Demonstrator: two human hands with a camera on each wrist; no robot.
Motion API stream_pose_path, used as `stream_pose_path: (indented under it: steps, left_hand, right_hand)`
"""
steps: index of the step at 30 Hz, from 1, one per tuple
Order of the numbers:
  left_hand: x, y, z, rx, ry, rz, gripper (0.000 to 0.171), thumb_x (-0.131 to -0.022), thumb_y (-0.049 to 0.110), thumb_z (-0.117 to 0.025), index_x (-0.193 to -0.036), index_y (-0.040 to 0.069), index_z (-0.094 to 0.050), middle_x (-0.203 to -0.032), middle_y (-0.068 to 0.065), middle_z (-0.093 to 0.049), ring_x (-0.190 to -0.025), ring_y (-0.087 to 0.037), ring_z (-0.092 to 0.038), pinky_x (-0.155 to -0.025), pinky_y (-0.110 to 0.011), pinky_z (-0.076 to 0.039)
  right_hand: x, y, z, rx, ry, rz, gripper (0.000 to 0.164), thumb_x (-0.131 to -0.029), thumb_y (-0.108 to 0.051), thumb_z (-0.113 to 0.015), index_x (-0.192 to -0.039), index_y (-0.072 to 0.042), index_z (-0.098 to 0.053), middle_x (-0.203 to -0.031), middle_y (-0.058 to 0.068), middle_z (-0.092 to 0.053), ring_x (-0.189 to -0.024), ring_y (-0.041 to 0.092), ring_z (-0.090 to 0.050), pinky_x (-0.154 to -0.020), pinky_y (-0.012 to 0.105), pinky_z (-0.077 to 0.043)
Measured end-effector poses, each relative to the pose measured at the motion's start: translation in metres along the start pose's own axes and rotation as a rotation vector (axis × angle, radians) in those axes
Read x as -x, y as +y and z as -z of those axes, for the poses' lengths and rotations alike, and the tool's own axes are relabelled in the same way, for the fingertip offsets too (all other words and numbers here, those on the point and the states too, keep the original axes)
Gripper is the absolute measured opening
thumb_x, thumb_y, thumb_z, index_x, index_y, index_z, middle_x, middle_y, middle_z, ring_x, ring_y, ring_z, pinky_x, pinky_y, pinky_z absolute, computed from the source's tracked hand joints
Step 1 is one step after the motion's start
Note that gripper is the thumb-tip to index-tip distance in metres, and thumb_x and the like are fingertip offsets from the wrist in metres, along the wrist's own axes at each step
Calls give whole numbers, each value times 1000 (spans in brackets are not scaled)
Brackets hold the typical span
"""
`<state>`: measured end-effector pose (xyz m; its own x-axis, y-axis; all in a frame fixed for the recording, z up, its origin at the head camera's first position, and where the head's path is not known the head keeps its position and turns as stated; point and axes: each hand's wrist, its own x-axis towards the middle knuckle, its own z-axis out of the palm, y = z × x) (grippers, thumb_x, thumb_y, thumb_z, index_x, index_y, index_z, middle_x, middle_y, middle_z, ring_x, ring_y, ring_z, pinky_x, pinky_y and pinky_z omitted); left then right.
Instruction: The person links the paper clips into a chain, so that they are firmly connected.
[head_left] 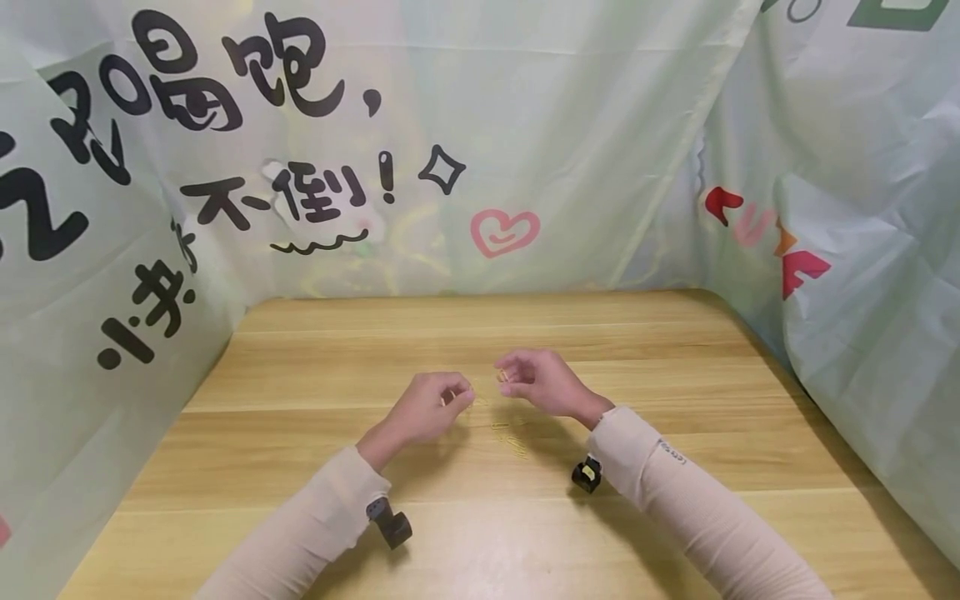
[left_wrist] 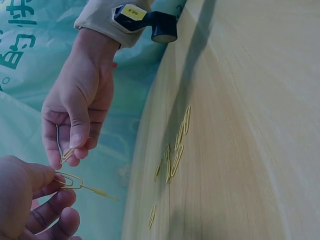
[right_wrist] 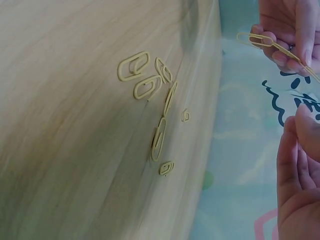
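Note:
My left hand point(head_left: 433, 407) is raised above the table, pinching a short chain of linked yellow paper clips point(left_wrist: 70, 181) between thumb and fingers. From its fingertips the chain hangs free, as both wrist views show. Just across from it, my right hand point(head_left: 543, 383) holds a single yellow paper clip point(left_wrist: 66, 156) by thumb and fingertips. A small gap separates the two hands. Several loose paper clips point(right_wrist: 158, 139) lie scattered on the wood below and between them. In the right wrist view, the right fingers hide their own clip.
The wooden table point(head_left: 315, 350) carries the loose clips near its middle. Pale printed cloth point(head_left: 585, 142) hangs along the back and both sides. A small black camera point(head_left: 390, 523) sits on the left cuff and another camera point(head_left: 587, 473) on the right.

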<state>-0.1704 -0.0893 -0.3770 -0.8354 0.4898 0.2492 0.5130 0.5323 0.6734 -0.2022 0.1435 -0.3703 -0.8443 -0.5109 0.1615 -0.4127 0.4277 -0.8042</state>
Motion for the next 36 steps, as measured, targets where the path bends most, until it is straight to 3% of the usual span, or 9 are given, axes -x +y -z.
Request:
stream_pose_path:
  steps: [5, 16, 19, 26, 36]
  left_hand:
    - [0, 0, 0, -4, 3, -19, 15, -96, 15, -58, -93, 5, -69, -84, 0, -67, -71, -9, -57, -65, -27, -50]
    - [-2, 0, -1, -28, 7, -48, 15, -97, 15, -57, -92, 4, -66, -83, -4, -67, -67, -11, -56, -62, -26, -50]
    - [-3, -1, -2, -43, 11, -73, 15, -97, 14, -57, -91, 4, -66, -82, -7, -68, -64, -11, -55, -59, -25, -48]
    - [-5, -3, -4, -113, 40, -160, 14, -96, 12, -57, -87, 5, -65, -76, 2, -64, -55, -5, -48, -52, -21, -46]
    - [-5, -4, -7, -232, 56, -234, 12, -96, 12, -58, -88, 8, -65, -75, 3, -63, -58, -5, -50, -55, -18, -46]
  right_hand:
    - [0, -3, 0, -39, -5, 2, 36, -85, 0, -72, -119, 3, -62, -103, 17, -68, -92, 23, -67, -80, 29, -55]
    - [-1, -9, -2, 3, 22, 65, 33, -82, 1, -75, -113, 1, -64, -87, 5, -64, -79, 16, -62, -76, 29, -54]
    - [-2, -9, -3, -21, 25, 74, 33, -82, 2, -74, -113, 2, -63, -86, 5, -63, -79, 16, -63, -75, 29, -54]
    - [-2, -12, -5, -119, -4, 65, 34, -83, 4, -72, -114, 6, -61, -87, 7, -62, -80, 18, -62, -74, 29, -55]
    - [-1, -18, -7, -167, -31, 20, 33, -84, 4, -71, -115, 6, -59, -89, 7, -62, -82, 20, -62, -75, 29, -55]
